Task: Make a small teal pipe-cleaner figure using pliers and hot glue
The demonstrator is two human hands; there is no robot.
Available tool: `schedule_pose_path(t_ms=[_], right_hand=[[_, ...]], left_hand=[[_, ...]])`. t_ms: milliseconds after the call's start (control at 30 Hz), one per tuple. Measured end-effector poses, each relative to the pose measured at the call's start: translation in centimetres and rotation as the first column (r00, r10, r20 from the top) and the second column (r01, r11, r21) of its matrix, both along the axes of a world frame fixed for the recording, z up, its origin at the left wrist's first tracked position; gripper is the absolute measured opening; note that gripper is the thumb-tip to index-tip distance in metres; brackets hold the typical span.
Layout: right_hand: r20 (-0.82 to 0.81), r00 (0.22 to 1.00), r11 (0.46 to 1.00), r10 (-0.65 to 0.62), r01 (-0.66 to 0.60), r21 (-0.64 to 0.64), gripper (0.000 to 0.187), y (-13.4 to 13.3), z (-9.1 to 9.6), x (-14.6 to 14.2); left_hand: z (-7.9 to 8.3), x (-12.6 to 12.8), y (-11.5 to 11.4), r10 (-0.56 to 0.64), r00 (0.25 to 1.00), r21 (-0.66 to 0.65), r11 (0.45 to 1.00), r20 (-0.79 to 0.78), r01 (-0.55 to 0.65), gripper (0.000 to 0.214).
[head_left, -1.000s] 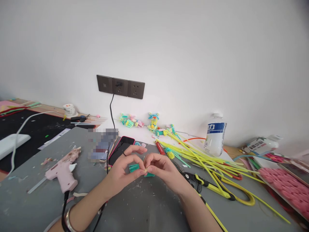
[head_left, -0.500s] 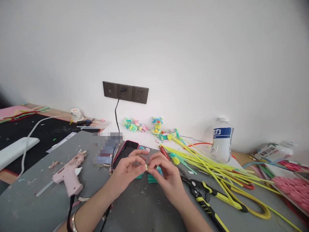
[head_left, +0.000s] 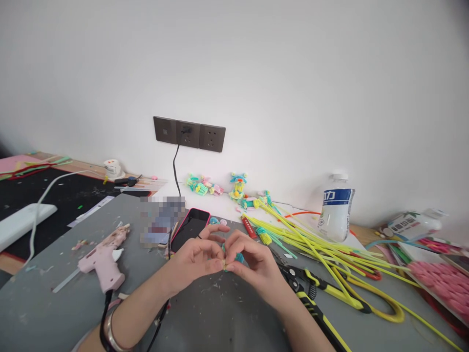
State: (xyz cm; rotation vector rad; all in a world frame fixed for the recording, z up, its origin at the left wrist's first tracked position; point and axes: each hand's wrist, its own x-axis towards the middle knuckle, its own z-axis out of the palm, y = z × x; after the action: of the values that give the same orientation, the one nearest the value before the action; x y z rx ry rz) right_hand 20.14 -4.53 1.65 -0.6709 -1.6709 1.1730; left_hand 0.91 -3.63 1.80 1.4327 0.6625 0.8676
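Note:
Above the grey mat, the fingertips of my left hand (head_left: 194, 261) and my right hand (head_left: 254, 259) meet. Both pinch a tiny pale yellow piece (head_left: 224, 265); fingers cover most of it, so its exact kind is unclear. Just behind the fingers a teal fuzzy piece (head_left: 239, 258) partly shows. To the right of my right hand lie a small yellow-and-teal bundle (head_left: 264, 235) and a red strip-like tool (head_left: 249, 227). A phone with a pink edge (head_left: 194, 224) rests beyond my left hand.
A pink hot glue gun (head_left: 104, 269) lies at left with its black cord. Yellow chenille stems (head_left: 311, 239) and black-and-yellow pliers (head_left: 324, 288) spread across the right. Several small fuzzy figures (head_left: 238, 186) are by the wall. A bottle (head_left: 335, 210) stands at back right.
Both hands have come slightly lower and closer together around the yellow piece. The teal pieces behind them are more hidden now. The camera view has shifted a little.

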Motion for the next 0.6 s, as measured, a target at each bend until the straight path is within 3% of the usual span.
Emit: schedule_pose_path(t_ms=[167, 300, 600], right_hand=[[0.000, 0.995, 0.993, 0.096, -0.096, -0.064, 0.007, 0.3, 0.3, 0.5], [0.011, 0.995, 0.994, 0.101, -0.100, -0.052, 0.004, 0.5, 0.3, 0.6], [-0.032, 0.992, 0.992, -0.123, 0.123, 0.007, 0.007, 1.5, -0.1, 2.0]], left_hand=[[0.3, 0.1, 0.0, -0.072, 0.995, -0.037, 0.997, -0.064, 0.069, 0.023], [0.1, 0.1, 0.0, -0.069, 0.992, -0.070, 0.996, -0.104, 0.062, 0.023], [0.0, 0.2, 0.6, 0.263, 0.964, -0.011, 0.965, -0.044, -0.263, 0.025]])
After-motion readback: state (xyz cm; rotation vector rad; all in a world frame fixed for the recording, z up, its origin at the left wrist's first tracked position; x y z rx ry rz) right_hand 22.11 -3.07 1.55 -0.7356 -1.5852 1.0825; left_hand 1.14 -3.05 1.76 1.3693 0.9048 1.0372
